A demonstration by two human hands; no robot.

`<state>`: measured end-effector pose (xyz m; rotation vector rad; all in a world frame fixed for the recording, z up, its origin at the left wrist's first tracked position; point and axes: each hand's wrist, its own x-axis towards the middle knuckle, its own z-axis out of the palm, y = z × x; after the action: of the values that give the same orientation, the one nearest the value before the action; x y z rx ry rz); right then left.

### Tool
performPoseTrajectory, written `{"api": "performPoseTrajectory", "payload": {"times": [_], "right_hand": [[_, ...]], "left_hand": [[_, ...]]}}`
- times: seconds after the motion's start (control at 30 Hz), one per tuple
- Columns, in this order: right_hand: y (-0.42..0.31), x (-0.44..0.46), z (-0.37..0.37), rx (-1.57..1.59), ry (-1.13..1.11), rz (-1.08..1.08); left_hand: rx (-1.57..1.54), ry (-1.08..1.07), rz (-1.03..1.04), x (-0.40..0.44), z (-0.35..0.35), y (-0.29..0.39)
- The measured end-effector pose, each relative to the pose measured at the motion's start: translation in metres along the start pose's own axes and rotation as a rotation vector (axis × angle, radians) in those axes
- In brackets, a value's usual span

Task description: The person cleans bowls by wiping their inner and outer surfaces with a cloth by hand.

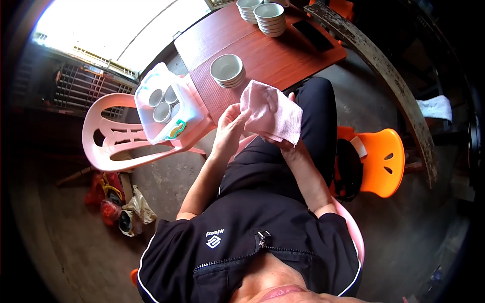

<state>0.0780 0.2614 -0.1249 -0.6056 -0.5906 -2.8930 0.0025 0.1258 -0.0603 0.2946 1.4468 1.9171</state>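
Observation:
A pink cloth [275, 113] is spread between my two hands, above my lap and just off the table's near edge. My left hand [231, 123] is closed, pinching the cloth's left edge between thumb and fingers. Under its right side is my right hand [287, 144], closed on the cloth, with the thumb tip showing past the far edge and most fingers hidden. Whether anything lies beneath the cloth I cannot tell. Nearest to the hands, a short stack of white bowls [227, 69] stands on the reddish-brown table [202, 38].
More bowl stacks [270, 19] and a dark flat phone-like object [312, 35] are at the table's far end. On a pink chair [113, 156] at left sits a clear plastic box [146, 129] holding several cups or bowls. An orange stool [386, 161] stands at right; bags [136, 209] lie on the floor.

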Motion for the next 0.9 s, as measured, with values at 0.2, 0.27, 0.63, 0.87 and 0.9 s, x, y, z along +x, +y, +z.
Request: {"api": "performPoseTrajectory", "payload": {"times": [0.2,0.27,0.63,0.87,0.9], "right_hand": [[-0.012,0.008,0.009,-0.577,0.42,-0.345],[-0.025,0.008,0.0,-0.678,0.506,-0.403],[0.028,0.007,0.056,-2.365,0.184,-0.468],[0.028,0.01,0.033,-2.684,-0.011,-0.511],[0.029,0.01,0.037,-2.714,-0.042,-0.51]], "left_hand": [[-0.107,0.048,0.032,0.017,-0.028,-0.01],[-0.249,0.067,-0.003,0.015,-0.026,0.001],[-0.286,0.157,0.092,0.008,-0.028,0.017],[-0.169,0.073,0.142,0.003,-0.032,0.012],[-0.163,0.072,0.149,0.002,-0.032,0.013]]}}
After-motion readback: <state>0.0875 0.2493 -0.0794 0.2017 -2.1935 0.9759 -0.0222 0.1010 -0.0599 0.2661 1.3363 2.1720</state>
